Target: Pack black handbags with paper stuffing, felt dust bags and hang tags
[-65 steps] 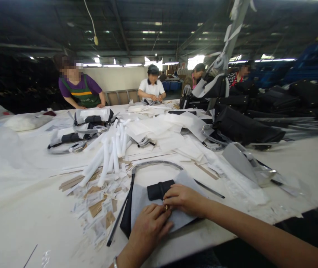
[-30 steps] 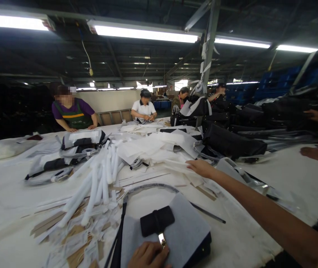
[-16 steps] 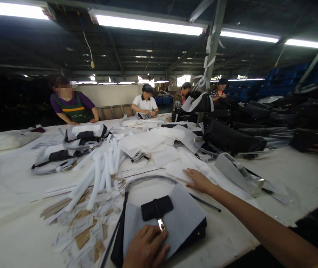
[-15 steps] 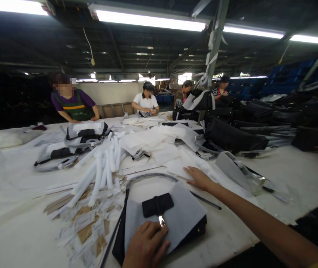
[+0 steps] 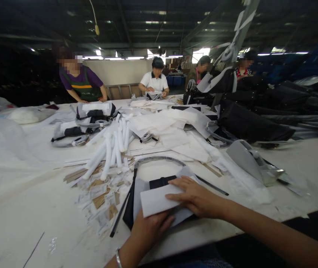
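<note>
A folded white sheet (image 5: 156, 201), paper or thin foam, lies slanted over the front of a black handbag (image 5: 129, 212). My left hand (image 5: 149, 230) holds it from below, its fingers partly hidden under the lower edge. From the right, my right hand (image 5: 196, 195) grips the other end, fingers across the top. Grey-white tissue (image 5: 137, 193) covers the bag's front. Above the sheet shows a black strap tab (image 5: 159, 181); its metal clasp is hidden. The bag's wrapped handle (image 5: 159, 158) arches away on the table.
Left of the bag are tags and card pieces (image 5: 100, 199) and white foam tubes (image 5: 111, 149). Behind lie stacked white sheets (image 5: 167, 121). Wrapped bags (image 5: 94, 111) sit at left, black bags (image 5: 254, 123) at right. Several co-workers, one in a green apron (image 5: 83, 89), stand across the table (image 5: 13, 223).
My right hand has come back from the white sheets to the bag with a folded white sheet. My left hand now holds its lower edge. The clasp has become covered. The view has tilted down.
</note>
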### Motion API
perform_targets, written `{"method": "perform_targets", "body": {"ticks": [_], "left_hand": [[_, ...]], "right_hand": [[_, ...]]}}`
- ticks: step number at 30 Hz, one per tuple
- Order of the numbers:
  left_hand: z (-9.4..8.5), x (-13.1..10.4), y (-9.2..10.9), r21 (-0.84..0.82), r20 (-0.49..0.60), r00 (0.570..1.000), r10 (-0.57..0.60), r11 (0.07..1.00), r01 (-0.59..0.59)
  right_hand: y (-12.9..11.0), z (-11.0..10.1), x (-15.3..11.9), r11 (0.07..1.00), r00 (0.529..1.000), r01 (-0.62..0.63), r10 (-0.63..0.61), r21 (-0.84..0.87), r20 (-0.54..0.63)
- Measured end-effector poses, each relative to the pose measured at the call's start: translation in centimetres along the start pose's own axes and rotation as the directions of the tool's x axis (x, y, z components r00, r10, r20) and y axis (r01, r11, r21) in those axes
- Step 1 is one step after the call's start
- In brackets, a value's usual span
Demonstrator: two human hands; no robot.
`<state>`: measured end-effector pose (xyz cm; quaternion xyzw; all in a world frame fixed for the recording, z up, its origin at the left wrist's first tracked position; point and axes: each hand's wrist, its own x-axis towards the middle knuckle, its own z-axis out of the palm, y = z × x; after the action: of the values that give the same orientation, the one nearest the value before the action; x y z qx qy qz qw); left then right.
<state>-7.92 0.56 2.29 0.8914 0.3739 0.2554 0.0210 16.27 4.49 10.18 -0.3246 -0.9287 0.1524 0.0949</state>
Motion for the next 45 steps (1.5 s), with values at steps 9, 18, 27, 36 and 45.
{"method": "perform_targets", "body": {"ticks": [9,18,27,36,45], "left_hand": [[0.0,-0.2,0.1,0.075,-0.047,0.998,0.037,0.997,-0.033],[-1.8,-1.7,1.8,0.009,-0.121,0.99,0.07,0.998,-0.07],[-3.3,1.0,3.4,0.076,-0.026,0.997,0.073,0.995,-0.071],[0.9,-0.9,1.5,0.284,0.058,0.996,0.066,0.955,-0.079],[6.8,0.0,0.6,0.394,-0.57,0.802,0.179,0.916,0.075]], "right_hand": [[0.0,2.6,-1.0,0.991,0.998,-0.046,0.05,-0.129,0.029],[0.1,3.1,-1.5,0.994,0.998,-0.039,0.043,-0.1,0.047],[-1.0,3.1,-1.4,0.996,0.996,-0.093,0.093,-0.012,-0.001],[2.4,-2.4,5.4,0.895,0.946,-0.298,0.323,0.331,-0.022],[-1.2,3.1,27.9,0.945,0.969,-0.228,0.244,0.233,-0.044]]}}
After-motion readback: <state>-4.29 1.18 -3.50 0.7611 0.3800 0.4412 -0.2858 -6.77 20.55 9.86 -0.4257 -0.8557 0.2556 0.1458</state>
